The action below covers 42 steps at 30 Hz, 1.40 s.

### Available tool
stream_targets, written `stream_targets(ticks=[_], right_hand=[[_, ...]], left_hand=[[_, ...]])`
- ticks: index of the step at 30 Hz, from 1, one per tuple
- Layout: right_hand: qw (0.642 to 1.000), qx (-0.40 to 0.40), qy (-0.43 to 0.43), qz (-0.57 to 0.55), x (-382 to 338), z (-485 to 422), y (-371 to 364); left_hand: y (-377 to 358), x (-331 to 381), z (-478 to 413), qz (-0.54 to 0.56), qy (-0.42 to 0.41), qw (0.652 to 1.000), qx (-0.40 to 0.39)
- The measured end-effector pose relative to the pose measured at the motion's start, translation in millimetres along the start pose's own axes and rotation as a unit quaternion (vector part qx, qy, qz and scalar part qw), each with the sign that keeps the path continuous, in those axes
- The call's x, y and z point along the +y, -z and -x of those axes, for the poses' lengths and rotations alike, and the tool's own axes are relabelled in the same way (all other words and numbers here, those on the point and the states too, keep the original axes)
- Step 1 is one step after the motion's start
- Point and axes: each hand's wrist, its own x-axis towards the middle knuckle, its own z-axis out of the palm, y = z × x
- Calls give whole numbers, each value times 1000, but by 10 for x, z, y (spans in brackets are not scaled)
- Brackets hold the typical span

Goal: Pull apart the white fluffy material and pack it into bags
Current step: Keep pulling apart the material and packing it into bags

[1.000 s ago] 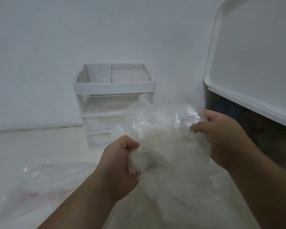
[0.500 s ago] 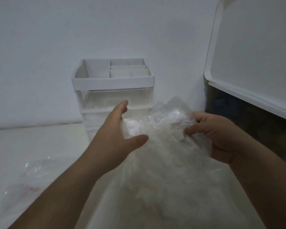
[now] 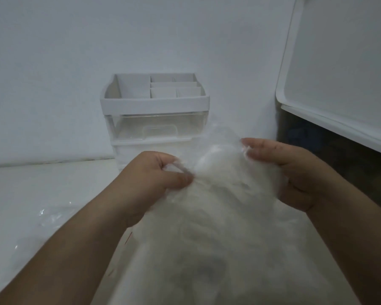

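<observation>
Left hand [image 3: 150,183]: fingers curled, pinching the white fluff [image 3: 218,216].
Right hand [image 3: 295,170]: fingers curled, holding the clear bag [image 3: 220,137] edge.
Behind: drawer box [image 3: 154,106] on desk [image 3: 42,183].

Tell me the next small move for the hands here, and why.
Probably the left hand should press the white fluffy material deeper into the clear bag. The material bulges up at the bag's mouth between both hands; the left hand pinches a tuft there, and the right hand grips the bag's edge.
</observation>
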Motion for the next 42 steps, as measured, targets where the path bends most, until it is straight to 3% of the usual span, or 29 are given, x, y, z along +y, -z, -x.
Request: stream_targets(ticks=[2,5,9,13,16,18,23,34,36,40,42], right_hand=[[998,-9,-40,-50,4,-22,61],[992,-79,-99,13,39,45,64],[994,-35,-87,58,163,11,14],[997,21,-1,80,152,-26,2],[996,-14,25,81,91,21,12],[995,-70,12,76,74,49,7],[987,-136,-26,78,96,51,26],[987,25,160,10,39,-31,-21],[994,4,112,3,26,-21,0],[990,-54,-23,130,71,8,18],[987,-73,-57,129,106,18,16]], left_hand=[[-6,-22,-18,34,10,999,33],[-16,-38,-41,76,12,995,65],[1,-83,-61,85,18,994,62],[78,-93,-53,46,54,997,-29],[164,-80,-32,65,75,985,-143],[156,-83,-20,96,69,978,-171],[25,-92,-33,120,49,989,-77],[-29,-81,-14,66,-3,996,-51],[-31,-77,-13,67,-18,996,-50],[-46,-80,-10,100,-34,993,-60],[-52,-94,-9,116,-41,989,-76]])
